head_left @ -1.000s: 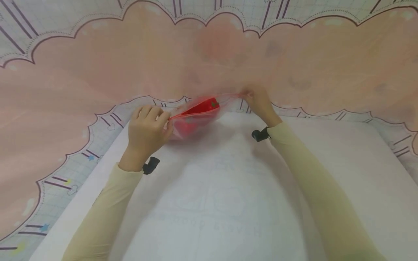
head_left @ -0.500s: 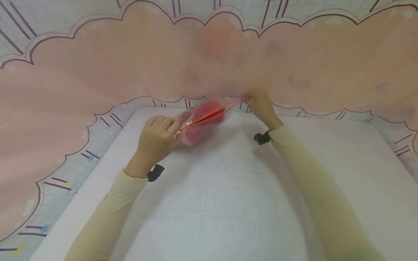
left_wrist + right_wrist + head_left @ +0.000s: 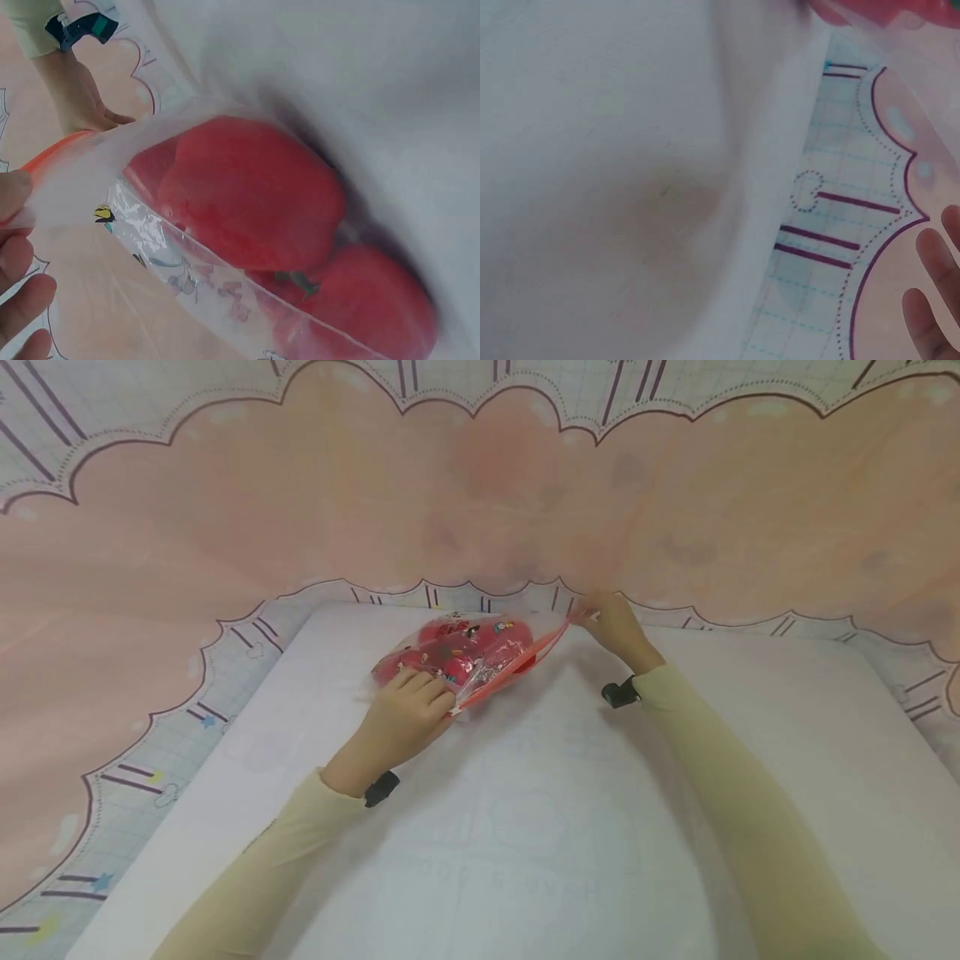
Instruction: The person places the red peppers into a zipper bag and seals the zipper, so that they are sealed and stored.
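Observation:
A clear printed zip bag [image 3: 491,647] holds several red bell peppers [image 3: 251,195], and one green stem [image 3: 300,283] shows through the plastic in the left wrist view. Along its orange-red zip edge [image 3: 517,672], the mouth looks narrow, running from near left to far right. My left hand [image 3: 405,718] pinches the near end of that edge. At the far end, my right hand [image 3: 618,631] pinches the opposite corner. In the right wrist view only some right fingers [image 3: 930,322] and a strip of the bag appear; the pinch itself is outside that view.
The bag is over the far part of a white tabletop [image 3: 510,843]. Behind and left of it hangs a pink patterned cloth [image 3: 480,502] with scalloped edging. Black wrist mounts [image 3: 621,693] sit by both cuffs.
My left hand has moved right and nearer to me, swinging the bag's zip edge round. The gaping mouth has narrowed, and the printed side with the peppers now faces up. My right hand has lowered slightly.

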A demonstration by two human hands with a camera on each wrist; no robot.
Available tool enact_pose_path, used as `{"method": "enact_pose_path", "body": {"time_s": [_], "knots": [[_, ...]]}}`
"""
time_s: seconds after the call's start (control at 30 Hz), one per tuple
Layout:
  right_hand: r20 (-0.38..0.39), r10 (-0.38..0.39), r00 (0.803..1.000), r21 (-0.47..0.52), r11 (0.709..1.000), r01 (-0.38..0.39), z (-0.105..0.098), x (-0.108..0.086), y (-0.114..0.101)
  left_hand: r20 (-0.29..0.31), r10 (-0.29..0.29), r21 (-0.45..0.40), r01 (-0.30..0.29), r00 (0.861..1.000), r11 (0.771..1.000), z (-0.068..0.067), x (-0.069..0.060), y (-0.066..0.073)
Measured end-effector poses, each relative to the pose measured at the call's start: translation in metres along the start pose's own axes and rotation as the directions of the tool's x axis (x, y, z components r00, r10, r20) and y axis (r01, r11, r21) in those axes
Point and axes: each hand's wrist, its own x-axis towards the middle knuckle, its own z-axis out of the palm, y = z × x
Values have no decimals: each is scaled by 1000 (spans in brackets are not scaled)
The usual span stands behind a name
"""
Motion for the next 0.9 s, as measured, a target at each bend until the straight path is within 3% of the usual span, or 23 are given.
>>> {"method": "enact_pose_path", "body": {"time_s": [0.27, 0.4, 0.57, 0.67, 0.77, 0.9], "knots": [[127, 26, 992, -25, 999, -24, -6, -12, 11, 5, 38, 13, -38, 999, 999, 9, -3, 15], [177, 41, 983, -60, 998, -31, -8, -16, 12, -51, 54, 48, -52, 997, 998, 14, -4, 19], [178, 12, 984, -116, 993, 9, -11, -23, 4, -126, 57, 70, -48, 990, 996, 17, -5, 21], [147, -52, 988, -149, 986, 74, -15, -29, -12, -128, 51, 66, -42, 991, 997, 17, -5, 22], [97, -173, 980, -149, 971, 187, -16, -35, -31, -109, 47, 51, -42, 993, 998, 14, -3, 22], [38, -350, 936, -120, 928, 352, -9, -44, -54, -76, 51, 33, -49, 996, 998, 12, -2, 22]]}}
